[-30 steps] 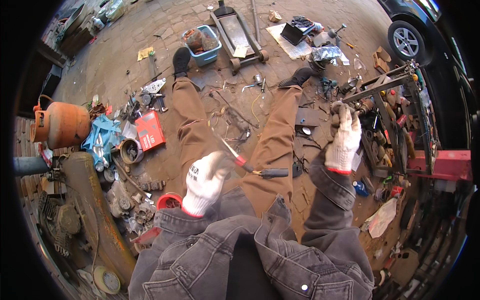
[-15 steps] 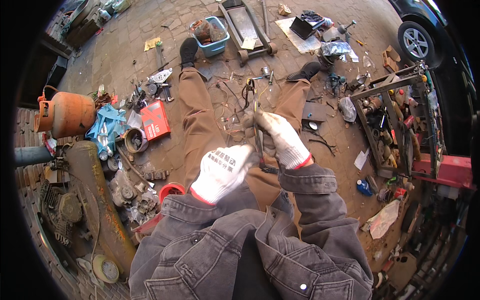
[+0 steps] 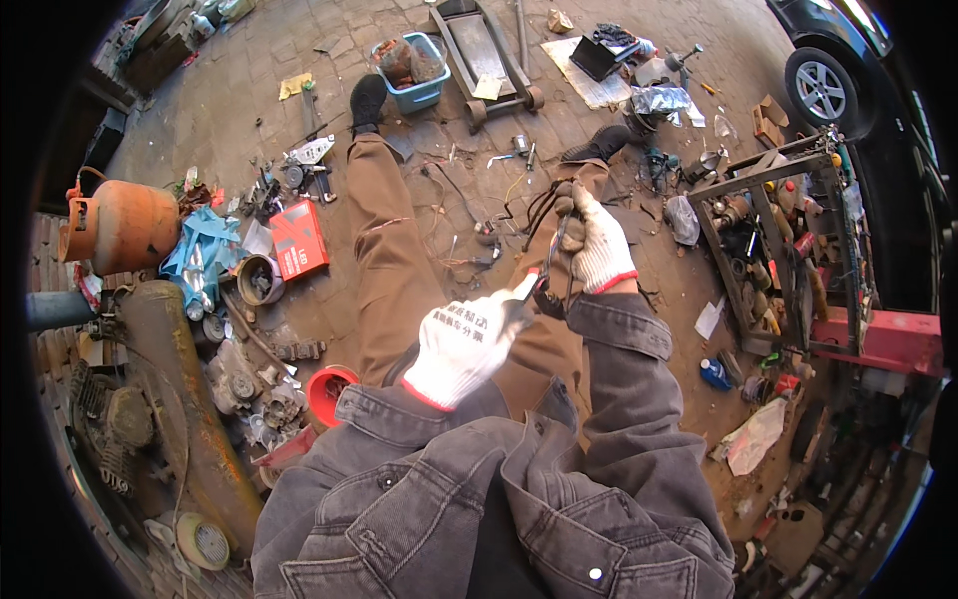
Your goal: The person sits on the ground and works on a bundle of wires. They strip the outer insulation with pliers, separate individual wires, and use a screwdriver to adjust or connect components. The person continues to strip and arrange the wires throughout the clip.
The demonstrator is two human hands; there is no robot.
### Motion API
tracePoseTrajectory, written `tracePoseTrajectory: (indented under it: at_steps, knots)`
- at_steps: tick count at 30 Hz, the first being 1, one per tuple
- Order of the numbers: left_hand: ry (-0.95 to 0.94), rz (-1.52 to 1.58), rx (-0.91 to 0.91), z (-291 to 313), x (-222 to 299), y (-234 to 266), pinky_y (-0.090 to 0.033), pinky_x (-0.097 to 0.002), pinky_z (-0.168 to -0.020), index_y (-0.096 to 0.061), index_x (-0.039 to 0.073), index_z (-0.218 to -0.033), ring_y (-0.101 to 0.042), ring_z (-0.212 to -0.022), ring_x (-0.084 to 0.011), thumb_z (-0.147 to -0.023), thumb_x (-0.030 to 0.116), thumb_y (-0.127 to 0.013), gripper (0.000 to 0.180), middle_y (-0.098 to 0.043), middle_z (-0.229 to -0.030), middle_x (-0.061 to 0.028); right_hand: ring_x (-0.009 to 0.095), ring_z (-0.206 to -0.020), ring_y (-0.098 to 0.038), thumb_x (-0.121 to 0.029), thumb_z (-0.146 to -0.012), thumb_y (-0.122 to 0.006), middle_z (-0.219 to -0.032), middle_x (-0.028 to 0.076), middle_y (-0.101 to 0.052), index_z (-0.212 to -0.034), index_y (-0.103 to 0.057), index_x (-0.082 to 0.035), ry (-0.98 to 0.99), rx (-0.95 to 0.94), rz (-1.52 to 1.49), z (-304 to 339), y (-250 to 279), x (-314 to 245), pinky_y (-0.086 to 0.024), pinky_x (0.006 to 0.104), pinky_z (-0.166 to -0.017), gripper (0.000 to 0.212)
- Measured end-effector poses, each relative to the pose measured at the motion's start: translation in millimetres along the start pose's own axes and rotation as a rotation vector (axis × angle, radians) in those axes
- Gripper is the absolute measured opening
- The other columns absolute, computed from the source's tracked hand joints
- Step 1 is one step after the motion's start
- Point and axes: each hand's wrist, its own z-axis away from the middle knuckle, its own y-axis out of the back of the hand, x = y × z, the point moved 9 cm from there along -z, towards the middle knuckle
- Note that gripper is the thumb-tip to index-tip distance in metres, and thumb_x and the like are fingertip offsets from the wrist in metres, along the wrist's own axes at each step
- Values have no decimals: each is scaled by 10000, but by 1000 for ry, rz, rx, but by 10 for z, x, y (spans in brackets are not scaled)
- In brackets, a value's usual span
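My right hand [image 3: 602, 245], in a white knit glove with grey fingers, is raised over my right knee. Its fingers close round a black cable [image 3: 540, 205], whose bent strands stick out on the left and run down below the hand. My left hand [image 3: 461, 344], gloved alike, is lower and nearer my body, fingers curled. From its grip a slim dark piece with a pale and red tip [image 3: 530, 281] points up toward the cable; its kind is not clear. Loose thin wires [image 3: 469, 225] lie on the ground between my legs.
To the left are an orange gas cylinder [image 3: 135, 228], a red box [image 3: 298, 241], a red bowl [image 3: 331, 391] and metal parts. Ahead stand a blue basket [image 3: 418, 97] and a wheeled creeper [image 3: 480, 55]. A metal frame rack [image 3: 763, 190] and a dark car [image 3: 878, 110] are at right.
My right hand has moved right and slightly up with the cable, away from my left hand. My left hand has shifted slightly right, and the dark piece's tip now shows.
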Motion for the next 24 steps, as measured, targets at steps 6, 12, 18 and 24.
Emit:
tracePoseTrajectory:
  at_steps: [6,12,18,24]
  knots:
    - [-78,112,-116,309,149,-52,-495,-443,-548,-620,124,-944,-632,-602,-297,-882,274,-671,170,-609,-701,-76,188,-702,-576,-44,-893,-574,-879,89,-639,-1110,-638,-19,513,603,848,-12,1148,-1292,-488,303,-661,227]
    - [221,194,-55,89,-483,5,-530,-412,-714,-689,95,-1013,-688,-803,-308,-919,290,-614,229,-709,-847,-101,78,-452,-315,-302,-1035,-607,-665,-11,-516,-985,-642,-52,441,357,-149,192,1432,-1500,-258,227,-421,258]
    - [493,1016,43,-321,-810,197,-499,-278,-870,-633,9,-1211,-605,-929,-99,-932,82,-643,289,-675,-1054,-25,8,-432,-250,-267,-1025,-633,-754,-58,-585,-1121,-661,-56,405,162,-240,520,856,-1184,-191,197,-395,234]
    - [220,432,273,-462,-1120,1260,-540,-266,-835,-559,19,-1222,-661,-924,-126,-841,-71,-698,416,-653,-1061,-49,4,-443,-281,-367,-994,-674,-760,-68,-556,-1023,-688,-93,302,157,-139,617,520,-581,-205,219,-410,276]
